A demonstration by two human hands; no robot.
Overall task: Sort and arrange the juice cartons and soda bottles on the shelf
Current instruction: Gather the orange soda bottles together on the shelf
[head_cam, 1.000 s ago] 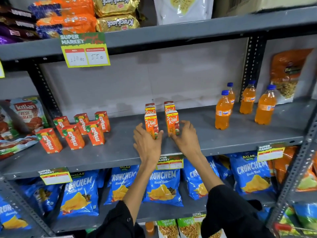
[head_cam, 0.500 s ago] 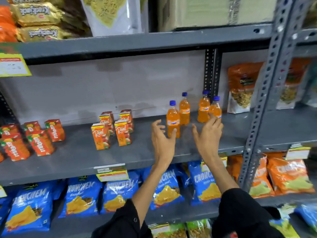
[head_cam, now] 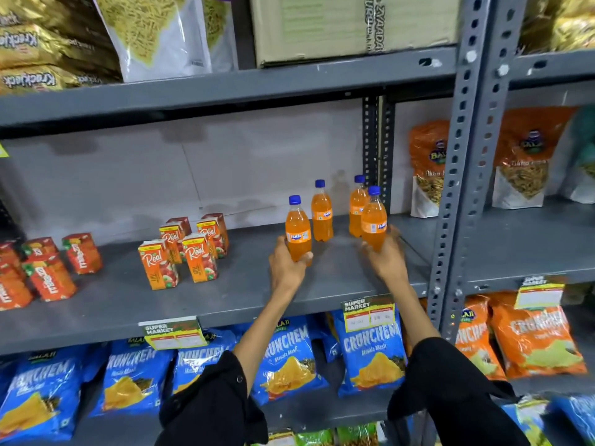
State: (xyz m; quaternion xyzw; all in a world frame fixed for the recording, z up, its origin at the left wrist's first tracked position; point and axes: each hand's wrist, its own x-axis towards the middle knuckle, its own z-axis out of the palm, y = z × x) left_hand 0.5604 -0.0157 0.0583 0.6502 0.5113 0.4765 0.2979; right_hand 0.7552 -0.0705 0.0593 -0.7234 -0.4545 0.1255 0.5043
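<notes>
Several orange Fanta bottles with blue caps stand at the right end of the grey middle shelf (head_cam: 244, 300). My left hand (head_cam: 287, 267) grips the base of the front left bottle (head_cam: 297, 231). My right hand (head_cam: 386, 257) grips the front right bottle (head_cam: 373, 222). Two more bottles stand behind: the back left bottle (head_cam: 322, 214) and the back right bottle (head_cam: 356, 207). To the left stands a block of orange Real juice cartons (head_cam: 185, 252). Red Maaza cartons (head_cam: 51, 268) are grouped at the far left.
A perforated grey upright (head_cam: 467, 175) bounds the shelf on the right, with orange snack bags (head_cam: 523, 156) beyond it. Blue Crunchem chip bags (head_cam: 286, 358) fill the shelf below. Price tags (head_cam: 368, 313) hang on the shelf edge. Snack packs and a cardboard box (head_cam: 347, 24) sit above.
My hands left the Real cartons and moved right to the Fanta bottles. Open half a second ago, both hands have closed on the two front bottles.
</notes>
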